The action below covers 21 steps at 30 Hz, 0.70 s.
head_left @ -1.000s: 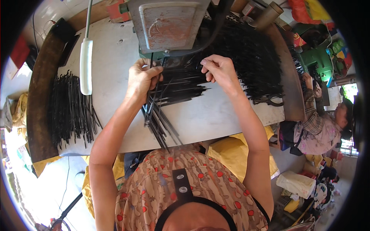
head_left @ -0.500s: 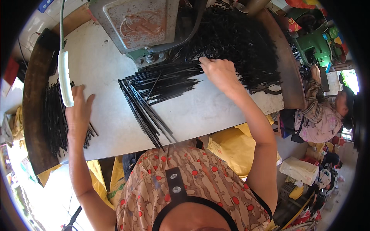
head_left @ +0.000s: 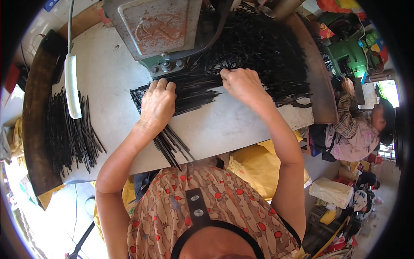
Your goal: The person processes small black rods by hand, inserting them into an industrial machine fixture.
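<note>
On the pale tabletop before me, thin black strips (head_left: 194,101) lie crosswise in a loose layer beneath the machine head. My left hand (head_left: 158,102) is over their left end, its fingers curled and closed on some of them. At their right end, beside the heap, my right hand (head_left: 244,83) is closed in a pinch on black strips; its fingertips are partly hidden. More strips (head_left: 172,144) slant toward me from under my left hand to the table's near edge. A separate bundle of black strips (head_left: 71,134) lies at the far left.
A rusty grey-green machine head (head_left: 151,30) overhangs the table's back. A large tangled heap of black strips (head_left: 258,43) fills the back right, inside a raised brown rim (head_left: 321,82). A white lamp (head_left: 72,86) hangs at left. Another person (head_left: 353,134) works at a green machine (head_left: 349,56) on the right.
My left hand has moved right from the far-left bundle to the strips in the middle and closed there. My right hand has barely shifted, still at the strips' right end.
</note>
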{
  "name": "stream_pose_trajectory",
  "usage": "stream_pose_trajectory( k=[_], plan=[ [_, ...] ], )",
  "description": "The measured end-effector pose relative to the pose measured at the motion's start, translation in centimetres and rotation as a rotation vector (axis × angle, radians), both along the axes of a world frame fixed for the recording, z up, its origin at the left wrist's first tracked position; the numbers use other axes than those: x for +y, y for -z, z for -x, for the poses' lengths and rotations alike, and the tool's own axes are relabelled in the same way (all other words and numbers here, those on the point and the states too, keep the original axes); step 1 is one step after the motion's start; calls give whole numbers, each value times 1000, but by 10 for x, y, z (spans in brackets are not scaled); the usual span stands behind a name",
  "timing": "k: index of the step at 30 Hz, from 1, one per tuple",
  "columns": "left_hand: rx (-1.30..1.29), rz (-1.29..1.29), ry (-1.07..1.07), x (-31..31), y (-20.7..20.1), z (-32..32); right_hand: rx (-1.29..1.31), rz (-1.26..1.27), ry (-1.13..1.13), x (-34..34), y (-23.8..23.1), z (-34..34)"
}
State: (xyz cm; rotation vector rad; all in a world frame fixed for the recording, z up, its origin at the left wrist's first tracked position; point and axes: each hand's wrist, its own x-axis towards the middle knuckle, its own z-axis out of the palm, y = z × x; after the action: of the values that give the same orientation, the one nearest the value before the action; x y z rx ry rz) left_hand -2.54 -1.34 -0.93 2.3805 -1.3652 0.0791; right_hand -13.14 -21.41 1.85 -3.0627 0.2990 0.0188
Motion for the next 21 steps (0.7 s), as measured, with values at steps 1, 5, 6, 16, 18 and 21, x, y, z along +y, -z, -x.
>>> stream_pose_trajectory(
  k=[1,5,6,16,18,21],
  plan=[
    [-1,-1,2,0,-1,0,-1,-1,2,-1,1,-1],
    [174,151,9,2,-10,1,-241,-48,-66,-4,6,-12],
    [262,206,14,2,-13,1,-194,-83,-73,-2,6,-15],
    [660,254,-199,15,-33,-7,-20,-105,-86,11,7,-19],
    [626,232,-222,19,-24,-15,-18,-127,-80,13,1,-16],
    [398,300,-157,23,-13,-25,12,-92,-84,13,-4,-12]
  ],
)
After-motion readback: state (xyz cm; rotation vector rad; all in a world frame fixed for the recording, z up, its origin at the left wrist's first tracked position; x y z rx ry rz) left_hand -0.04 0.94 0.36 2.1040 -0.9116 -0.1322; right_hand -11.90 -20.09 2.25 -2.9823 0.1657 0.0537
